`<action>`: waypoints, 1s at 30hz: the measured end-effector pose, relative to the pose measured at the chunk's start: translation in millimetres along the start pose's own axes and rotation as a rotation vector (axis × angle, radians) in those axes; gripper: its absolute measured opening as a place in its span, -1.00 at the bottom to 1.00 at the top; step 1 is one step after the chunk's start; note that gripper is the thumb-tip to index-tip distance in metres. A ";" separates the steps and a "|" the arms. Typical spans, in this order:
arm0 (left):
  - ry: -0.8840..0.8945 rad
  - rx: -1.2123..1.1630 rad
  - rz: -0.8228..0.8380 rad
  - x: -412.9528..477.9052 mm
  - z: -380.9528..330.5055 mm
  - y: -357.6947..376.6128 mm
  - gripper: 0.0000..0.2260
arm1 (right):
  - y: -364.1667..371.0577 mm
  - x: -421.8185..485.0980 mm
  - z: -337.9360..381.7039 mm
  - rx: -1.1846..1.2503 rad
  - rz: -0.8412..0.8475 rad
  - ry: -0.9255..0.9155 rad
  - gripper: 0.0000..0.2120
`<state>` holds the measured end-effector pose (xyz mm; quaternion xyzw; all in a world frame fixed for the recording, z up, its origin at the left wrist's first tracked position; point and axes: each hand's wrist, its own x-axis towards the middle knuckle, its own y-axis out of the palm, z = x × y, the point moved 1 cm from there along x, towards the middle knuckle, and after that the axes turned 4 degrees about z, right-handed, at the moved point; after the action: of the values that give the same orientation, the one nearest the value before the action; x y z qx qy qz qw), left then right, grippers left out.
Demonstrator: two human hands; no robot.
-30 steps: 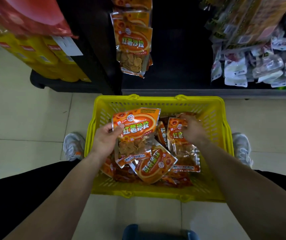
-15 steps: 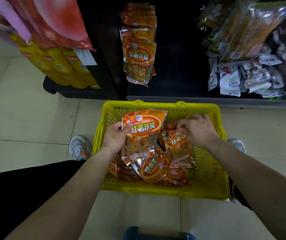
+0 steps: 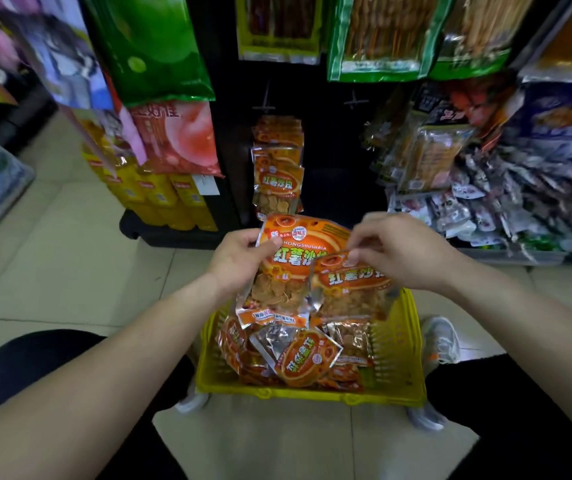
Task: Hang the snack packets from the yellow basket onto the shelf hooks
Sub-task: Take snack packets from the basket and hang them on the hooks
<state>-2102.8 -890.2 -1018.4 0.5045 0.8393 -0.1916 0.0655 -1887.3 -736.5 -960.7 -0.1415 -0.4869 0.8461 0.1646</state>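
Task partway. Left hand (image 3: 239, 258) grips first snack packet (image 3: 291, 265) by its top-left corner, thumb over the front. Right hand (image 3: 402, 251) pinches the top edge of second packet (image 3: 350, 282), overlapping the first. Both are held above yellow basket (image 3: 312, 396), not yet at a hook.

Done: hung stack (image 3: 277, 174) of matching orange packets on the dark shelf (image 3: 333, 174). Left: the two in hand plus heap (image 3: 305, 355) in the basket (count unclear, several at least). Bare hook (image 3: 264, 107) above the hung stack.

Surface: pale tiled floor (image 3: 70, 254), basket on it by a shoe (image 3: 440, 341). Room: shop aisle, yellow packs (image 3: 160, 199) left, green bags (image 3: 153, 46) up top, small mixed packets (image 3: 485, 209) right.
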 end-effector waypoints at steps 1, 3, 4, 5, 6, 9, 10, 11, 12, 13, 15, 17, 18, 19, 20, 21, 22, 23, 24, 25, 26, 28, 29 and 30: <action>0.010 -0.013 0.022 -3.1 -5.4 0.7 -0.80 | -1.8 -0.5 3.1 -0.018 -0.061 -0.002 -0.98; 0.029 -0.045 0.062 -8.2 -13.1 3.1 -0.82 | -2.5 1.2 5.5 -0.058 -0.151 0.001 -0.95; 0.036 -0.064 0.076 -10.0 -15.2 4.8 -0.82 | -1.8 3.3 5.1 -0.040 -0.170 0.007 -0.94; 0.037 -0.091 0.085 -11.8 -16.2 6.6 -0.81 | -0.7 6.1 4.2 0.010 -0.174 0.018 -0.95; 0.034 -0.125 0.089 -12.8 -15.7 8.8 -0.81 | 0.9 9.7 2.3 0.072 -0.166 0.035 -0.95; 0.023 -0.186 0.069 -12.1 -12.6 14.0 -0.82 | 5.1 24.0 -5.2 0.157 -0.139 0.066 -0.90; 0.020 -0.189 0.061 -10.0 -12.3 15.1 -0.82 | 5.2 28.5 -7.2 0.172 -0.138 0.063 -0.88; 0.016 -0.197 0.055 -7.2 -12.2 16.1 -0.82 | 4.5 32.6 -9.1 0.186 -0.138 0.059 -0.85; 0.013 -0.209 0.048 -4.1 -12.7 16.6 -0.82 | 3.2 37.0 -11.2 0.195 -0.139 0.058 -0.83; 0.013 -0.219 0.040 -1.1 -13.9 16.7 -0.82 | 1.8 41.2 -13.6 0.201 -0.138 0.062 -0.82; 0.029 -0.204 0.014 5.5 -14.2 16.2 -0.84 | 0.5 49.7 -18.3 0.211 -0.139 0.085 -0.84; 0.054 -0.167 -0.012 12.4 -11.4 15.9 -0.84 | 1.1 56.9 -20.7 0.232 -0.146 0.103 -0.85; 0.061 -0.165 -0.014 15.4 -10.4 16.2 -0.84 | 1.5 59.9 -21.3 0.246 -0.150 0.107 -0.86; 0.064 -0.175 -0.010 17.9 -9.7 16.7 -0.85 | 1.7 62.3 -21.7 0.261 -0.156 0.109 -0.85; 0.064 -0.198 0.000 20.4 -9.4 17.7 -0.84 | 1.7 64.3 -22.1 0.274 -0.165 0.112 -0.84; 0.059 -0.238 0.016 22.1 -9.7 19.1 -0.85 | 1.6 65.8 -22.9 0.286 -0.176 0.117 -0.82; 0.056 -0.274 0.033 23.3 -9.9 20.1 -0.86 | 1.3 67.3 -23.8 0.297 -0.189 0.125 -0.80; 0.062 -0.281 0.042 24.5 -9.7 20.9 -0.88 | 0.7 68.5 -24.7 0.308 -0.202 0.133 -0.78; 0.078 -0.255 0.038 25.2 -9.6 21.6 -0.87 | 0.3 69.7 -25.4 0.321 -0.212 0.139 -0.77; 0.096 -0.213 0.032 25.5 -9.8 22.4 -0.81 | 0.1 70.5 -25.6 0.336 -0.216 0.141 -0.76; 0.113 -0.179 0.019 25.9 -10.2 23.7 -0.75 | 0.2 71.5 -25.2 0.353 -0.211 0.142 -0.75; 0.127 -0.156 -0.034 27.4 -10.8 25.8 -0.68 | 0.6 73.3 -23.4 0.377 -0.184 0.138 -0.75; 0.128 -0.154 -0.062 28.3 -11.3 26.5 -0.69 | 0.9 74.1 -22.3 0.384 -0.173 0.138 -0.76; 0.127 -0.157 -0.086 29.4 -11.6 27.2 -0.70 | 1.1 74.6 -21.1 0.389 -0.169 0.137 -0.78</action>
<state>-2092.3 -850.2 -1023.7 0.4727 0.8750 -0.0956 0.0433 -1946.6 -689.6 -977.8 -0.1230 -0.3124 0.8956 0.2918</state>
